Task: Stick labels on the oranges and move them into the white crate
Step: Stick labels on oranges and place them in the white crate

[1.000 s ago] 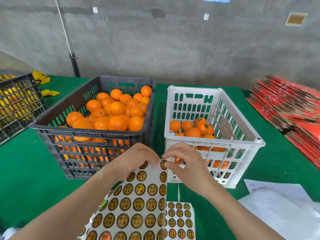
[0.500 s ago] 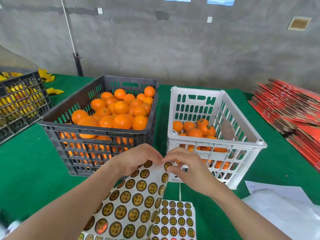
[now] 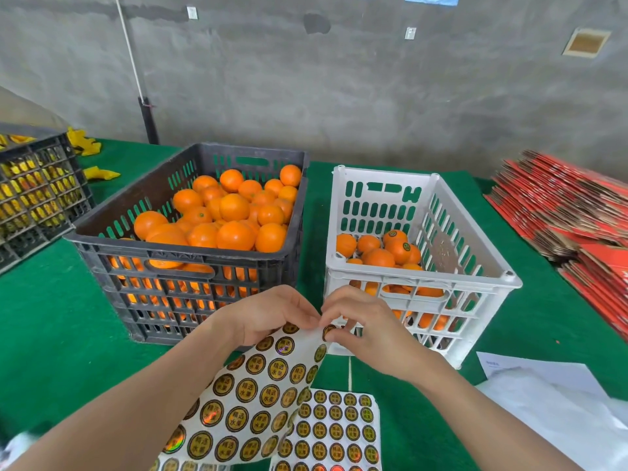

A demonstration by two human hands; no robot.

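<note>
Green desk [image 3: 51, 334] with flat red cartons [image 3: 571, 212] stacked on the right, white paper [image 3: 543, 379] near the front, a dark crate [image 3: 37, 185] of yellow stuff far left, and a grey concrete wall [image 3: 373, 96] behind.

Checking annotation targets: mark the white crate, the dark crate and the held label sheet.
white crate [image 3: 469, 281]: head view, near rim.
dark crate [image 3: 102, 244]: head view, near rim, left end.
held label sheet [image 3: 258, 385]: head view, middle of the curled sheet.

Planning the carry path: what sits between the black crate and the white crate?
Only a bare strip of the green table cover separates the black crate from the white crate, as the head view shows.
</note>
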